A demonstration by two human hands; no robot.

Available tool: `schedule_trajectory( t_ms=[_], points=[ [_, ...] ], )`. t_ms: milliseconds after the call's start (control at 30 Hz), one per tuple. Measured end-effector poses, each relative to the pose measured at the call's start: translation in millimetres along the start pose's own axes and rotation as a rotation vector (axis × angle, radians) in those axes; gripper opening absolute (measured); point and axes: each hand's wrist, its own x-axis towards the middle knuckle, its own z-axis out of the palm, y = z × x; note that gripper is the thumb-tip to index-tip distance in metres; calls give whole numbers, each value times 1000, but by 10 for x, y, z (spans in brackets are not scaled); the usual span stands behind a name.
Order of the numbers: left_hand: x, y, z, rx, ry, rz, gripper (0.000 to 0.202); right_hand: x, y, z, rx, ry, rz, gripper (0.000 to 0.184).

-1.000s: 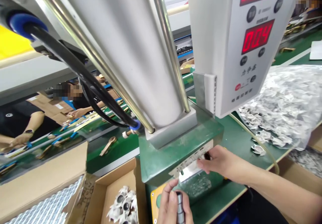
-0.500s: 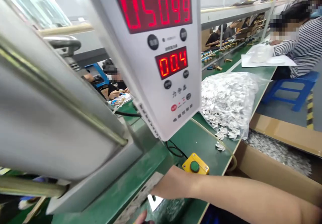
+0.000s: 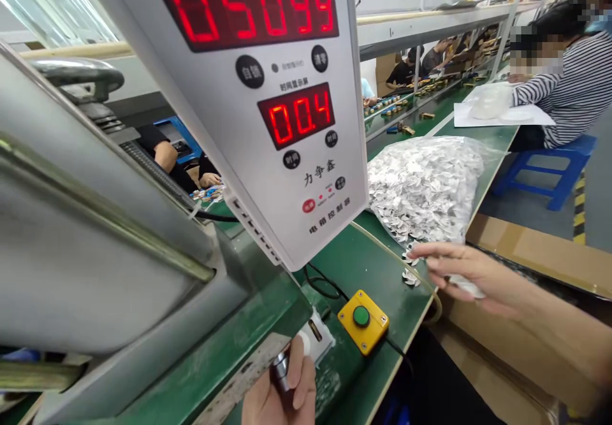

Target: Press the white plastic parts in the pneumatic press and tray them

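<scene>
At the bottom, my left hand point(image 3: 282, 387) curls its fingers round a shiny metal cylinder point(image 3: 281, 367) beside the machine's metal edge. Its fingertips reach a white piece point(image 3: 306, 345) by a pale slotted block point(image 3: 319, 332); whether they touch it is unclear. My right hand point(image 3: 471, 275) is at the right, its fingers half closed around a small white piece point(image 3: 463, 283). The fingertips point at loose white curved pieces point(image 3: 410, 277) spilling from a clear plastic bag point(image 3: 430, 183) full of them.
A white control box point(image 3: 268, 113) with red digits fills the upper middle. A yellow box with a green button point(image 3: 362, 316) stands between my hands. The grey machine point(image 3: 95, 253) is at the left. Below the table edge is a cardboard box point(image 3: 540, 253). A person in striped sleeves point(image 3: 568, 87) sits farther along.
My right hand has moved away from the machine edge, rightward to the loose white pieces. My left hand has risen farther into view at the metal cylinder. The displayed digits are the same.
</scene>
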Motion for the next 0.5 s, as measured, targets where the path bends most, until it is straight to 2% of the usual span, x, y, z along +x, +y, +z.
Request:
schedule_trajectory(
  t_ms=[100,167,233,333,400,500],
  points=[
    [73,2,-32,-124,-69,-25,29,137,11,-383,-656,-9,-256,31],
    [109,10,-80,-181,-72,-25,27,253,83,-480,-1052,-110,-401,32],
    [130,11,-88,-193,-72,-20,26,368,199,-479,-1290,-203,-472,36],
    [104,3,-28,-29,-55,8,26,512,386,-399,-1380,-223,-503,35],
    [47,8,-3,174,24,64,28,582,462,-361,-1374,-210,-510,31],
    [-82,59,-92,282,124,43,28,624,417,-346,-1333,-140,-502,29]
  ],
)
